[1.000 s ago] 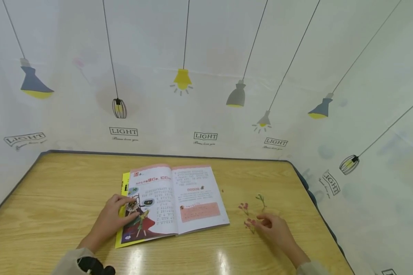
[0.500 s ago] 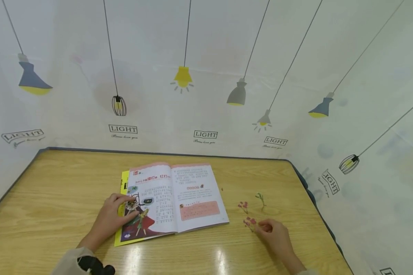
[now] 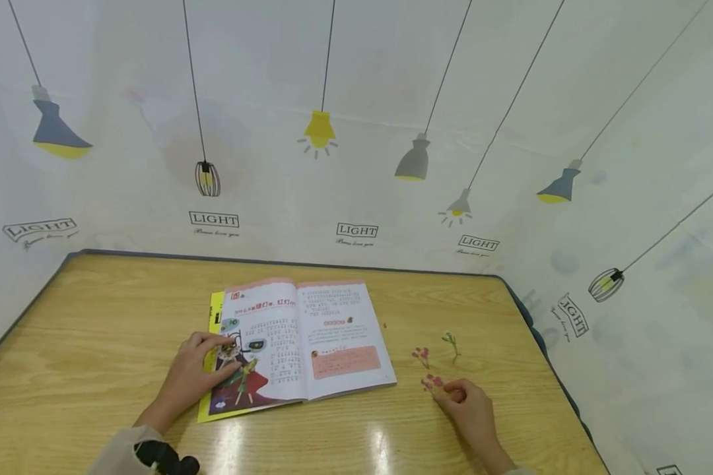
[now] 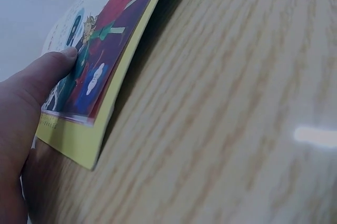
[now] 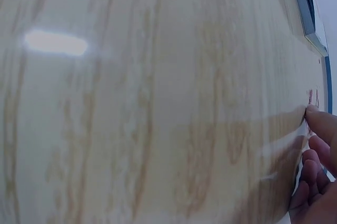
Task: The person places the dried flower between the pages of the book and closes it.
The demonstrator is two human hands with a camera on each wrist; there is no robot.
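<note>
An open book [image 3: 339,343] with a yellow cover edge lies on the wooden table. My left hand [image 3: 193,369] rests on its illustrated left page, thumb and fingers spread; in the left wrist view the thumb [image 4: 52,71] presses near the page's lower corner. To the right of the book, my right hand [image 3: 471,409] pinches the stem end of a small pink flower sprig [image 3: 431,381] between thumb and index finger, low over the table. Its other fingers are curled in. Close by lie a second pink flower sprig [image 3: 420,355] and a green sprig [image 3: 449,340].
The wooden table [image 3: 125,310] has a dark edge and meets a pale wall covering [image 3: 273,165] printed with hanging lamps. A tiny reddish bit [image 3: 385,325] lies beside the book. A black strapped device [image 3: 165,458] sits on the left sleeve.
My right hand has shifted slightly down and left, its fingertips now at the stem of the nearer pink sprig. The left hand stays on the book. The head view has shifted slightly.
</note>
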